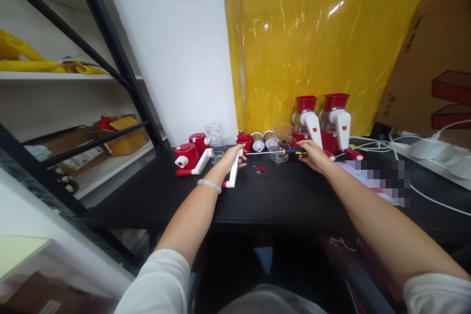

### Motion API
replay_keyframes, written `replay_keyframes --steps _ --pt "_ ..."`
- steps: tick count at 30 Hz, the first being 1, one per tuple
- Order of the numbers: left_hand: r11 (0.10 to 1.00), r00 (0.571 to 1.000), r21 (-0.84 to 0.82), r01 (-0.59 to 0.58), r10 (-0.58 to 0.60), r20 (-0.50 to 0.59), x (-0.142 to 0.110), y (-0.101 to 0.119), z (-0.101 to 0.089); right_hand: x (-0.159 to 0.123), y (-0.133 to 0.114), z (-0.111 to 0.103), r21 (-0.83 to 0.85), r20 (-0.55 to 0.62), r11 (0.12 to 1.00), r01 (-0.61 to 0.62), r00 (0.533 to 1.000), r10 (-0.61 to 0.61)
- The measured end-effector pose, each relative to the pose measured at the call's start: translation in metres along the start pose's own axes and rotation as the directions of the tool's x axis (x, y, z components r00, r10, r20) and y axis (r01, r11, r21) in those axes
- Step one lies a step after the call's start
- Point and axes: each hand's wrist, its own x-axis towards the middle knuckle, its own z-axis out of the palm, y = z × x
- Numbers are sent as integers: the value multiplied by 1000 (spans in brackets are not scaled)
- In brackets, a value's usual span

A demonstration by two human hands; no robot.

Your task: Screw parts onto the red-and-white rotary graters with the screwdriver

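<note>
My left hand (231, 157) is closed around the upper end of a white crank handle (234, 171), whose red knob end hangs down near the black table. In my right hand (313, 155) is a screwdriver (292, 151) with a black and yellow handle, held level. Its thin shaft points left and reaches the crank beside my left fingers; whether the tip sits in a screw is too small to see. Between my hands, a small red plastic piece (259, 170) lies on the table with what look like tiny screws beside it.
Red grinder bases (187, 157) stand at left. Behind my hands are metal drums (258, 142), a red hopper (243, 143) and clear plastic parts (282, 132). Two assembled rotary graters (306, 120) stand at right, near a printed sheet (368, 181), white cables and a power strip (430, 157).
</note>
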Motion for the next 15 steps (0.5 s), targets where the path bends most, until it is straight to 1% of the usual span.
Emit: replay_keyframes --steps 2,4,7,10,12,15 --pt "1000 1000 0 2 -2 0 1 0 0 -5 -6 3 66 -45 995 -74 996 77" --pt "1000 1000 -8 -2 2 4 1 0 0 -10 -10 4 105 -47 988 -117 991 122" --pt "1000 1000 -22 -5 5 4 0 0 0 -15 -13 4 135 -22 982 -134 990 138" --pt "1000 1000 -19 -4 4 14 0 0 -1 -15 -13 4 150 -8 982 -117 993 120" --pt "1000 1000 -19 -7 7 22 0 0 -1 -12 -12 5 120 -16 987 -110 993 113" --pt "1000 1000 -23 -18 19 15 1 -1 -2 -7 -9 5 -48 -54 990 -133 990 131"
